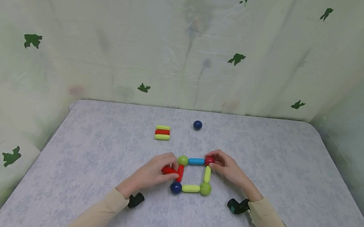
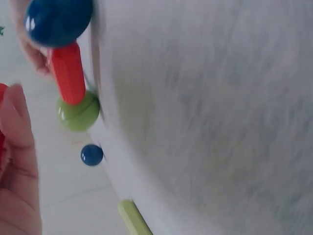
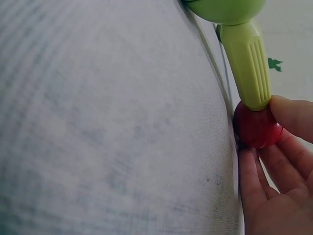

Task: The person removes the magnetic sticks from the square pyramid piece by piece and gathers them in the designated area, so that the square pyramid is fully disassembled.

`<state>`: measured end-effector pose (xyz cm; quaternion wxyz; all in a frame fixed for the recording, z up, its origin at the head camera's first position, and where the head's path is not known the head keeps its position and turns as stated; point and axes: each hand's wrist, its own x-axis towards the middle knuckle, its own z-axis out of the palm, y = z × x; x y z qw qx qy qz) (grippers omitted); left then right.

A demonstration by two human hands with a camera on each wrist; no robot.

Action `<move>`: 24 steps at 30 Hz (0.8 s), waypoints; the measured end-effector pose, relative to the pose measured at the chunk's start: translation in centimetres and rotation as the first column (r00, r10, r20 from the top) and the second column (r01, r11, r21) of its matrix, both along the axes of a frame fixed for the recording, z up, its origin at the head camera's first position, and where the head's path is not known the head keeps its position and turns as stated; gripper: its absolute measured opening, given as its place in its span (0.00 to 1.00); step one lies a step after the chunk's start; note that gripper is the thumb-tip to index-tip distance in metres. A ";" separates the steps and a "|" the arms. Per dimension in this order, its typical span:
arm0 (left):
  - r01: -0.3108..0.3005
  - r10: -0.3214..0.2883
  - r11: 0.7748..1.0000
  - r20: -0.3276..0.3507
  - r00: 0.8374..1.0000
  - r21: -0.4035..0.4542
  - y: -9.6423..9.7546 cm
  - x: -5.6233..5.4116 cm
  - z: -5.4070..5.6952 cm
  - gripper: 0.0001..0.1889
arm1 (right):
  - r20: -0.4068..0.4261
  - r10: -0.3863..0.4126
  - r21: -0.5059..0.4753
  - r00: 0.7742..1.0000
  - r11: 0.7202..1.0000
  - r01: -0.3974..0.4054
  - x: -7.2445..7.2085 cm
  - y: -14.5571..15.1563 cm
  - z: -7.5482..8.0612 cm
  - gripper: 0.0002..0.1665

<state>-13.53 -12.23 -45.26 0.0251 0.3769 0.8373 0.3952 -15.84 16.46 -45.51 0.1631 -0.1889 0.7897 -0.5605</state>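
- Left hand (image 1: 154, 170) pinches a red rod (image 1: 168, 170) by the ball-and-rod square (image 1: 191, 188).
- Right hand (image 1: 229, 169) grips the square's far-right red ball (image 1: 209, 160).
- Rod seems light, stiff: take mid-length; ball probably slippery: cup it.

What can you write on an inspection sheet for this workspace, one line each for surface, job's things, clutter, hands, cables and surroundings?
Surface: table with a mottled pale grey covering.
Job's things: square frame made of one blue rod, one red rod and two yellow-green rods; corners are two green balls, a red ball and a dark blue ball.
Clutter: three loose rods side by side and a loose ball, beyond the frame.
Left hand: holds another red rod.
Right hand: pinches the red ball.
Cables: nothing seen.
Surroundings: pale curtain with green leaf-like shapes.
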 end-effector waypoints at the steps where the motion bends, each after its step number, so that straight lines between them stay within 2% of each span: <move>1: -0.021 0.021 1.000 0.008 1.000 0.009 -0.2 -0.2 0.1 0.10 | 0.001 -0.001 0.001 1.000 1.000 0.001 0.0 0.0 0.0 0.18; 7: -0.151 0.150 0.988 0.052 0.987 0.016 -1.4 -1.8 0.3 0.10 | -0.005 -0.002 -0.008 1.000 1.000 0.002 -0.3 0.2 -0.6 0.18; 12: -0.228 0.228 0.973 0.008 0.974 -0.032 -2.0 -3.1 0.3 0.10 | -0.010 -0.011 -0.006 1.000 1.000 0.011 -1.1 0.6 -2.7 0.18; 15: -0.262 0.262 0.964 0.008 0.965 -0.038 -2.3 -3.9 0.1 0.11 | -0.015 -0.013 0.000 1.000 1.000 0.013 -1.3 0.7 -3.4 0.18; 19: -0.287 0.288 0.957 0.016 0.957 -0.045 -2.7 -5.3 -0.4 0.12 | -0.024 -0.012 -0.008 1.000 1.000 0.012 -1.3 0.8 -3.5 0.18; 24: -0.313 0.309 0.941 -0.051 0.950 -0.127 -2.8 -6.6 -0.8 0.12 | -0.014 -0.015 -0.008 1.000 1.000 0.014 -1.3 0.7 -3.4 0.18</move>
